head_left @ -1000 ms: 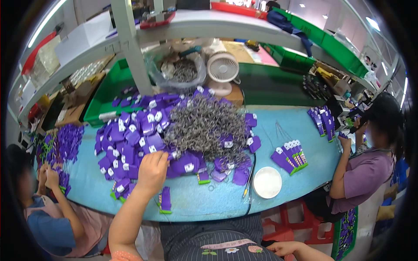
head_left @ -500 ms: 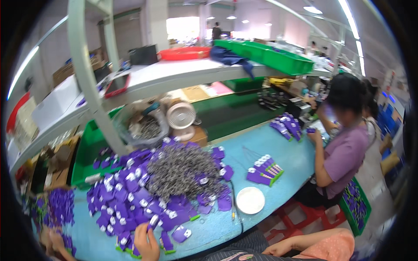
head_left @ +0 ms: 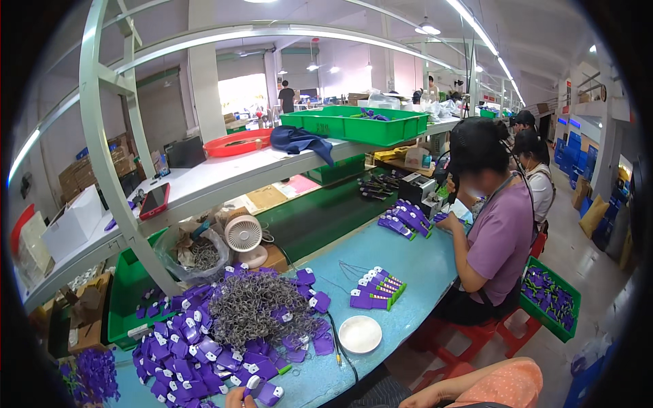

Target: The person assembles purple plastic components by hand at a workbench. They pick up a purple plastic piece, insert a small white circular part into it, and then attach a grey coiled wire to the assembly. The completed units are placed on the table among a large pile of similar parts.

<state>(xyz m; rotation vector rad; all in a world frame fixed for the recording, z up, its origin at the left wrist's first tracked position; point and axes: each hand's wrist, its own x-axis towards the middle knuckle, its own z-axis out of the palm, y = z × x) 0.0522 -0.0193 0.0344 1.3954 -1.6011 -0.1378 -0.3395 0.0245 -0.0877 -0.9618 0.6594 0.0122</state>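
At the lower edge my left hand (head_left: 238,398) is partly cut off, its fingertips closed on a small purple piece with a white end (head_left: 252,383). Beside it lies another flat purple piece (head_left: 270,394). A large heap of purple pieces (head_left: 178,347), many with white ends and some with green ones, spreads over the table's left part. On top sits a tangled mound of small metal rings (head_left: 255,306). My right hand (head_left: 412,402) rests low near my lap, away from the table; its fingers are mostly hidden below the edge.
The blue table (head_left: 320,272) holds a white round dish (head_left: 360,334), a black cable (head_left: 335,333) and a fanned row of purple pieces (head_left: 378,288). A small fan (head_left: 243,233) stands behind the heap. At right sits a co-worker (head_left: 500,231), near a green crate (head_left: 549,299).
The view has tilted up and turned right, so the table appears lower and further left. My left hand stays by the heap's near side. Another person's hands at far left have left the view.
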